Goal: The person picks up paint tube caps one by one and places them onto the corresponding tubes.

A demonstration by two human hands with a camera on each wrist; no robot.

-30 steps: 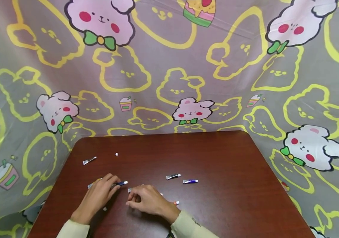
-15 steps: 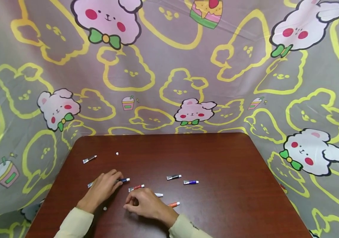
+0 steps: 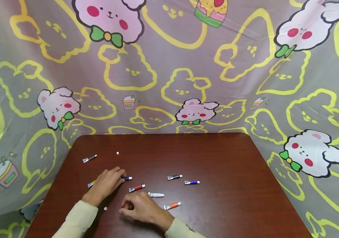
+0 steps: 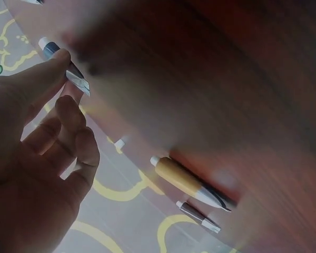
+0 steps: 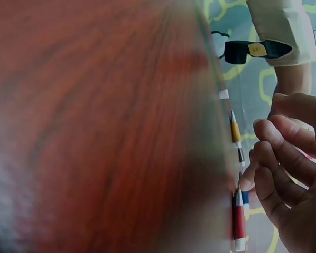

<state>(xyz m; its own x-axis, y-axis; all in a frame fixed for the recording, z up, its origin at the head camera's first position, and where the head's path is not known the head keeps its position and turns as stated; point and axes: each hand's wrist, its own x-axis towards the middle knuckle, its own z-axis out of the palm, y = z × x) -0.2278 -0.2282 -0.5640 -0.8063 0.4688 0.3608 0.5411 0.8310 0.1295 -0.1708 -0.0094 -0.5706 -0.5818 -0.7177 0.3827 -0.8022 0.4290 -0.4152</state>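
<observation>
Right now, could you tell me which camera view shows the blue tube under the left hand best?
The left wrist view: the blue tube fills more of the frame, with the left hand resting its fingertips on it. The head view shows only its capped end beyond the fingers. In the right wrist view, only a blue sliver shows.

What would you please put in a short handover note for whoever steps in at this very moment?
Left hand: fingers laid on the blue paint tube, which lies on the table; a yellow tube lies partly under the hand.
Right hand: fingers curled near the table; nothing visible in it.
Red tube, white tube and orange tube lie beside the right hand; black tube and purple tube farther right.
Two loose white caps, one far, one near the left sleeve.
Done: nothing lifted.
Left: probably capping; uncertain.
</observation>
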